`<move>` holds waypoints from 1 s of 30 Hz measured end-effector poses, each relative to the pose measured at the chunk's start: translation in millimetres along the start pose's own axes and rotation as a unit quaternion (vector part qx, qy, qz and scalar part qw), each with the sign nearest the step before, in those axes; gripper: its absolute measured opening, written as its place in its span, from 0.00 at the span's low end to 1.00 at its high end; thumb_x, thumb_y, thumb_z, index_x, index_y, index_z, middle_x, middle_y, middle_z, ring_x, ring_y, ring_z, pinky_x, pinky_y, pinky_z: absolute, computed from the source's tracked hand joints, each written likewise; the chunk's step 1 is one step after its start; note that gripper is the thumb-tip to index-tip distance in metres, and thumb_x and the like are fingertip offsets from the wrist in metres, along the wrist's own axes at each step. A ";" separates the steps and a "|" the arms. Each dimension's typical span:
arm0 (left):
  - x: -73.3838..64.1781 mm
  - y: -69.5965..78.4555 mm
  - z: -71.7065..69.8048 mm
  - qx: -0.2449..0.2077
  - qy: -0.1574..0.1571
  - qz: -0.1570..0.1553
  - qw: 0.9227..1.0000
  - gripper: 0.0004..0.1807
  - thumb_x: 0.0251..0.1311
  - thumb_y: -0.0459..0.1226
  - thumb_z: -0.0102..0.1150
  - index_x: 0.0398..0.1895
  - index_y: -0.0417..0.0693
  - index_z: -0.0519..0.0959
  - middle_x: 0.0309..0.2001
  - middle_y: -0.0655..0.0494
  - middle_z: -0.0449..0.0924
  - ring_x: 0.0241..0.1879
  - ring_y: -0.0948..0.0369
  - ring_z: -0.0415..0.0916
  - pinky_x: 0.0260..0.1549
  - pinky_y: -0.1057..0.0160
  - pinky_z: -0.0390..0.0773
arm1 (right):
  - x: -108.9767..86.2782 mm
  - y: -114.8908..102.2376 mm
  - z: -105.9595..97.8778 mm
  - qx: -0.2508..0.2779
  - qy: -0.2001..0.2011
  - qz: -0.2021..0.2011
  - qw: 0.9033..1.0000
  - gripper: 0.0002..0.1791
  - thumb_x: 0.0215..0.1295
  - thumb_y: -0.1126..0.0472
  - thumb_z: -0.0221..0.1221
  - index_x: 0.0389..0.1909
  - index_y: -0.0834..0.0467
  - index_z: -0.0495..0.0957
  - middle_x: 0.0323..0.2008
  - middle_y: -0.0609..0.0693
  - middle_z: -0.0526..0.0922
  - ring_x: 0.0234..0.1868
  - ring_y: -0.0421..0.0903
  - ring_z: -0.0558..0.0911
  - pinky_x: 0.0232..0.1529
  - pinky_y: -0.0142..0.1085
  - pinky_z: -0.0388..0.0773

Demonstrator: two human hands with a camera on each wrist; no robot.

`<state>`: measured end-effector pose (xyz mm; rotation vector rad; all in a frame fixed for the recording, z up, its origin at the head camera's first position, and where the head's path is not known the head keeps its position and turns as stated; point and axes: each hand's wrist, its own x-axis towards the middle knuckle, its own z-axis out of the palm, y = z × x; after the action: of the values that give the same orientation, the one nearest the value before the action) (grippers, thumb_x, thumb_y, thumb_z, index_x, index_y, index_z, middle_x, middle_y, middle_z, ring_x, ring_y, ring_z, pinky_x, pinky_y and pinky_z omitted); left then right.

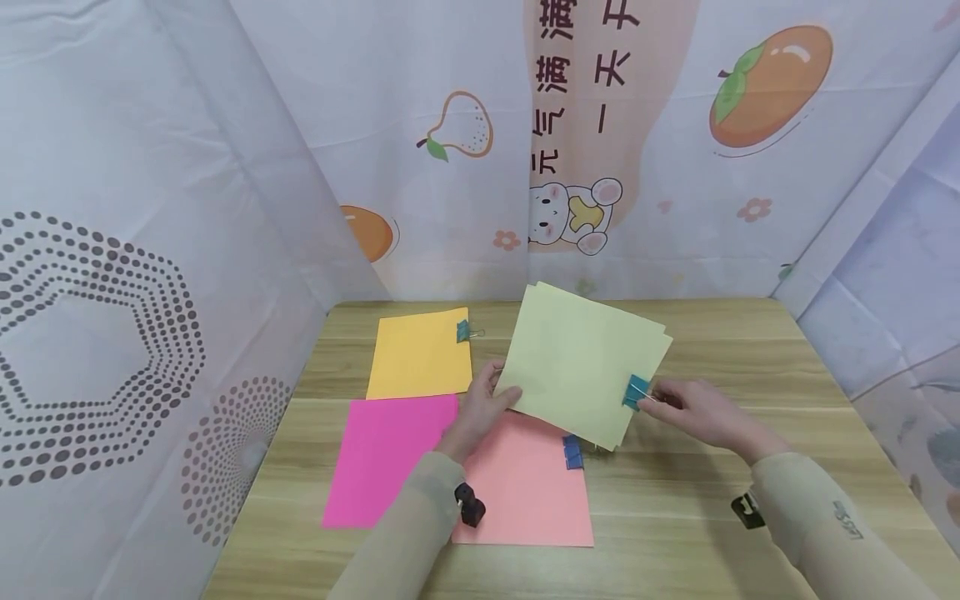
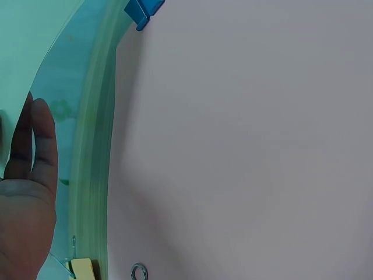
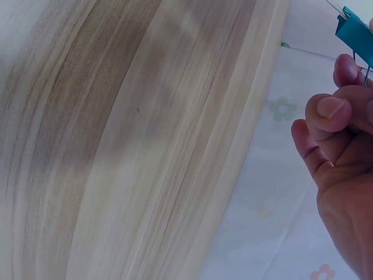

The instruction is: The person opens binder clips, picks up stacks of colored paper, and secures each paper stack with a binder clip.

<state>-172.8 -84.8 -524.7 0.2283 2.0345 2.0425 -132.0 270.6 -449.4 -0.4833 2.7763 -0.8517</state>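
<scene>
Pale yellow paper sheets (image 1: pixel 581 358), slightly fanned out of line, are held tilted above the table. My left hand (image 1: pixel 480 408) grips their lower left edge, the thumb lying on the front face and the fingers mostly hidden behind. On the right edge of the sheets is a teal binder clip (image 1: pixel 637 392). My right hand (image 1: pixel 701 412) pinches this clip by its wire handles; the right wrist view shows the clip (image 3: pixel 356 36) at the fingertips, with the fingers (image 3: pixel 329 111) curled.
Below the sheets lies pink paper (image 1: pixel 517 500) with a blue binder clip (image 1: pixel 573 452). Magenta paper (image 1: pixel 390 454) is to its left. Behind that, orange-yellow paper (image 1: pixel 420 358) carries another teal clip (image 1: pixel 463 332). The wooden table (image 1: pixel 675 533) ends at a printed curtain (image 1: pixel 465 250).
</scene>
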 end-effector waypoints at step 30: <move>2.2 3.9 -0.8 -0.022 0.027 0.007 0.999 0.15 0.74 0.33 0.53 0.61 0.40 0.71 0.53 0.40 0.83 0.40 0.56 0.87 0.37 0.55 0.86 | 13.3 -5.3 4.8 0.049 0.001 0.068 0.996 0.28 0.74 0.36 0.54 0.52 0.58 0.80 0.31 0.51 0.79 0.31 0.46 0.72 0.31 0.38 0.69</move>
<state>-175.4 -85.0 -521.0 0.1820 2.0229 2.1204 -141.7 259.2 -451.5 -0.2739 2.7167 -0.9505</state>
